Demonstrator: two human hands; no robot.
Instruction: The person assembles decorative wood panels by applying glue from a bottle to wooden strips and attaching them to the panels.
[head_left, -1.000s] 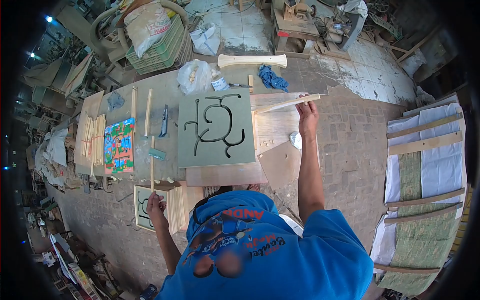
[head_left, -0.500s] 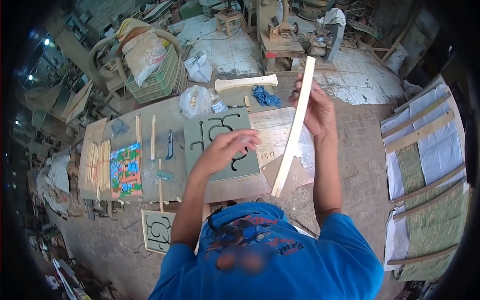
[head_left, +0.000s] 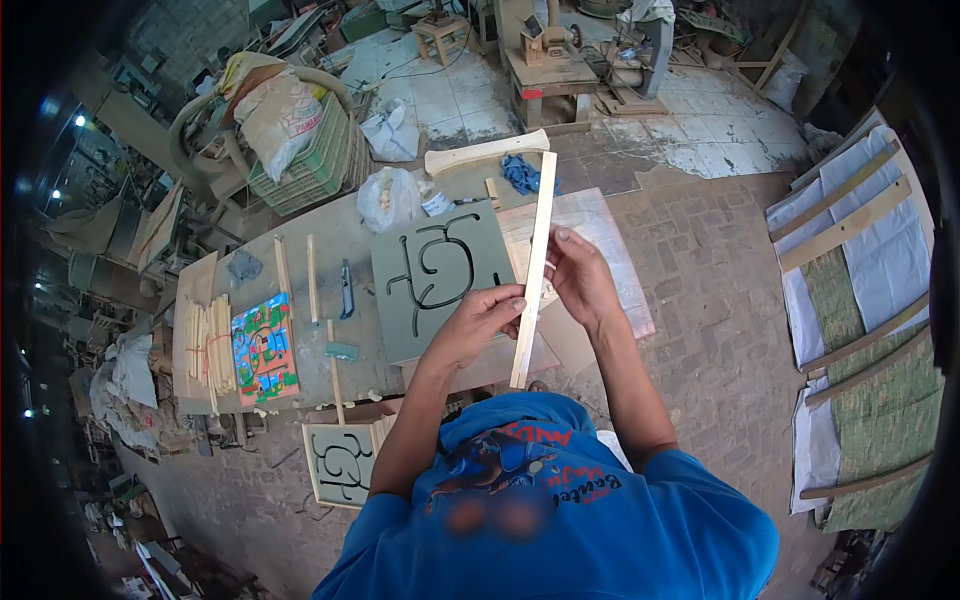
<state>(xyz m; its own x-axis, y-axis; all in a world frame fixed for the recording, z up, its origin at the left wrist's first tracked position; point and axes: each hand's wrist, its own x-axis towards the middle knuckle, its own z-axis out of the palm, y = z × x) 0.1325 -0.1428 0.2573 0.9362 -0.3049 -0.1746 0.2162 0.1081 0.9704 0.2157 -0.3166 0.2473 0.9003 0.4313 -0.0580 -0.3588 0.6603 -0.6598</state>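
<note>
Where the two hands come together, right of the frame's centre, we see a pale wood strip (head_left: 536, 262) held aslant, its upper end tipped rightward. We find the left hand (head_left: 480, 325) at the strip's left edge, thumb and fingers clamped on it somewhat below its middle. The right hand (head_left: 588, 285) lies on the opposite edge, slightly higher; its fingertips pass partly behind the wood, and we cannot tell whether they grip or merely touch. Both ends of the strip extend free beyond the fingers. Just left of it we note a grey-green board (head_left: 492, 240) with dark curved grooves, lying on the table (head_left: 375, 382). Further left are a knife (head_left: 347, 290), a brightly painted board (head_left: 265, 350) and a bundle of sticks (head_left: 207, 345). Above the board sits a plastic bag (head_left: 388, 202); a blue cloth (head_left: 518, 174) lies near the strip's upper end.
</note>
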